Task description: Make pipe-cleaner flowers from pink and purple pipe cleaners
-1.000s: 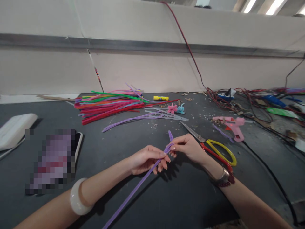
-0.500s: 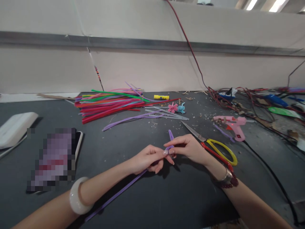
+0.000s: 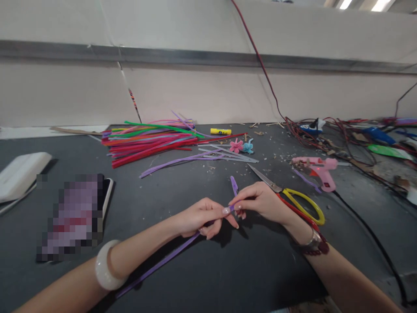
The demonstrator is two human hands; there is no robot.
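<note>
My left hand [image 3: 202, 218] and my right hand [image 3: 260, 202] meet over the dark work table [image 3: 208, 269]. Both pinch a purple pipe cleaner [image 3: 159, 258] near its folded end. Its long tail runs down to the lower left, and a short bent tip [image 3: 233, 185] sticks up past my right fingers. Scissors with yellow and red handles [image 3: 295, 206] lie just beyond my right hand, their blades pointing up and to the left.
A heap of multicoloured pipe cleaners [image 3: 150, 143] and loose purple strands lie at the back, with a yellow glue stick [image 3: 220, 131] and small flowers [image 3: 236, 146]. A pink glue gun [image 3: 321, 169] and tangled cables sit right; a phone [image 3: 74, 217] and white pad [image 3: 21, 176] sit left.
The purple pipe cleaner's tail has swung toward the lower left and lies lower than a second ago. My fingers have shifted their pinch on the bend.
</note>
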